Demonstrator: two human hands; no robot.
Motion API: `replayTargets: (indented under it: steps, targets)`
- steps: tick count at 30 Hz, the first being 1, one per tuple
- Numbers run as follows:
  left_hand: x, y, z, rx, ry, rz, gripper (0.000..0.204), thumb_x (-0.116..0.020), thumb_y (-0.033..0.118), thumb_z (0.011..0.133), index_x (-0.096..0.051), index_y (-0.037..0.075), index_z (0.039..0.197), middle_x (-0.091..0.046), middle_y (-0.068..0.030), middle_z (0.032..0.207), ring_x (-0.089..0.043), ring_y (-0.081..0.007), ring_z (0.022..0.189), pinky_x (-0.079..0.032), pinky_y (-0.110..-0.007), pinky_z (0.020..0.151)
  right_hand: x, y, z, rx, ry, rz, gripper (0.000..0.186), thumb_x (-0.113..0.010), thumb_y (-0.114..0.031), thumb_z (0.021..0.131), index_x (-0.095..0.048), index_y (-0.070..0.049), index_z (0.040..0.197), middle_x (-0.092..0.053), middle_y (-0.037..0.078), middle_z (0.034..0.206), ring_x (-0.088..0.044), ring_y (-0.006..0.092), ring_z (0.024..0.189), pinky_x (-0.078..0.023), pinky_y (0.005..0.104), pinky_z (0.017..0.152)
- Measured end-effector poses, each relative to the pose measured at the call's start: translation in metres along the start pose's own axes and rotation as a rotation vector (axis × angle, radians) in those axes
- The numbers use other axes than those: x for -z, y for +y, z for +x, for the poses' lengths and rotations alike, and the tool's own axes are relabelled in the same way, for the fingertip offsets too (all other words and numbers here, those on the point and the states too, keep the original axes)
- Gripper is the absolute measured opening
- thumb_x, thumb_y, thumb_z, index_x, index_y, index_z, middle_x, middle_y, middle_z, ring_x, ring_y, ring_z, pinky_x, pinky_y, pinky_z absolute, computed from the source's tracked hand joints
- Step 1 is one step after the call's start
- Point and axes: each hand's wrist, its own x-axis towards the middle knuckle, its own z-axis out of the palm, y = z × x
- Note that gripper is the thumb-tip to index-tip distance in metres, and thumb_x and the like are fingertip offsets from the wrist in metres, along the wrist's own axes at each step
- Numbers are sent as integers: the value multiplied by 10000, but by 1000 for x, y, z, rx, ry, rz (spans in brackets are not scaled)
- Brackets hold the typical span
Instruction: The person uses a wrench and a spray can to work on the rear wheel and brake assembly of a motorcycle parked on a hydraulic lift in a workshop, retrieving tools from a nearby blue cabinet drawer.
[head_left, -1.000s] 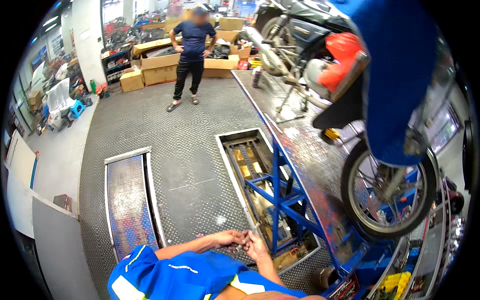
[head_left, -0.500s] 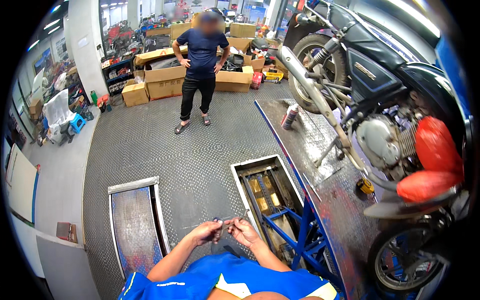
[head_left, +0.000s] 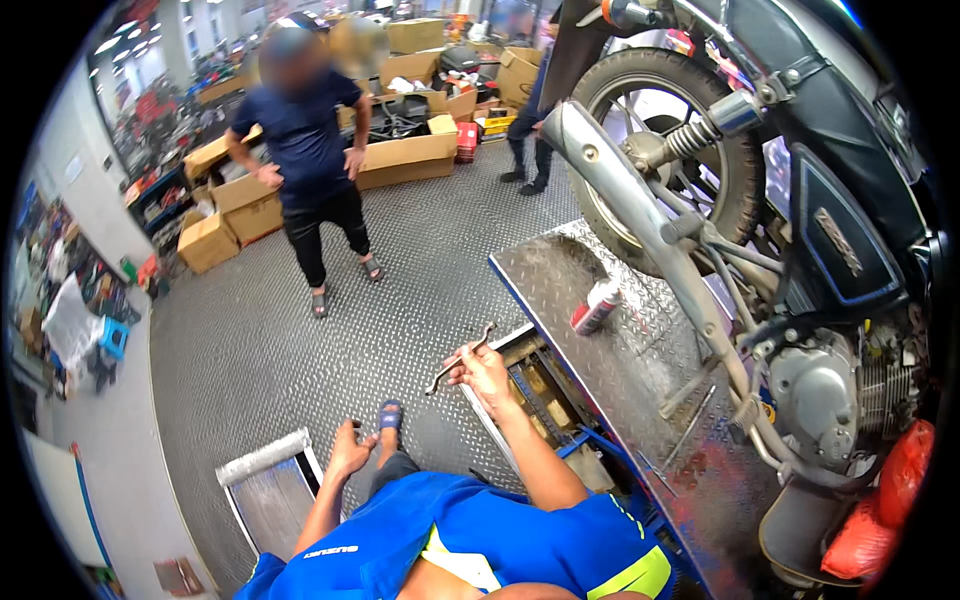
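My right hand point(head_left: 484, 376) is closed around a slim metal wrench point(head_left: 442, 377) with offset ends, held out in front of me at a slant. Both wrench ends stick out past my fingers. Lower and to the left, my left hand point(head_left: 349, 450) hangs with fingers apart and nothing visible in it. The nearest thing to my right arm is a metal lift table point(head_left: 560, 300), which carries a motorcycle point(head_left: 815, 400). On that table stand a spray can point(head_left: 597, 306) and, farther along, a thin metal rod point(head_left: 690, 430).
A person point(head_left: 305, 140) stands ahead on the left, hands on hips; another person point(head_left: 530, 130) is partly hidden behind the motorcycle. Cardboard boxes point(head_left: 405, 165) line the back. A floor recess point(head_left: 545, 390) lies beside the table, and a framed floor plate point(head_left: 275, 500) is at lower left.
My hands have moved apart; the right has gone forward with the wrench, the left has let go. My view has shifted toward the motorcycle, and a second person has come into sight.
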Motion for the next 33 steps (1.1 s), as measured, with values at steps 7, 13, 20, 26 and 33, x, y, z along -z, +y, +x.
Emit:
replayTargets:
  steps: [7,13,20,26,33]
  targets:
    - [19,113,247,-583,-385,303,586,-764,351,860,-580,-83,1208,-638,-290,1163,-642,-392,1064,-523,-457,901,42,-19,125,80,352,159,264,-484,-272,1075,-567,-22,1049,-700,165,973,-678,189,789,-607,368,728]
    - [48,279,408,-708,-714,278,508,-735,360,898,-620,-71,1141,-688,-252,1034,-688,-342,967,-544,-429,836,62,-93,191,344,473,193,309,-469,-297,1078,-578,-11,1116,-699,180,1017,-673,201,791,-598,388,745]
    - [-10,435,491,-846,-766,30,345,-696,293,941,-622,-24,1055,-645,-102,846,-594,-158,775,-503,-334,694,120,-185,256,623,550,69,260,-501,-208,1061,-554,-34,1246,-679,158,1125,-659,212,914,-575,363,807]
    - [-64,504,514,-773,-1201,-339,398,-594,344,1031,-592,-42,1126,-645,-63,894,-572,-101,790,-515,-297,728,182,-174,309,1001,902,254,361,-611,-148,983,-561,7,1305,-624,170,1246,-623,212,959,-525,412,872]
    - [-139,553,577,-951,-1367,-316,353,-554,315,1051,-545,-19,1164,-623,-57,947,-582,-115,845,-525,-294,735,132,-243,325,995,712,266,289,-634,-187,983,-577,-22,1213,-666,159,1078,-614,203,842,-537,382,756]
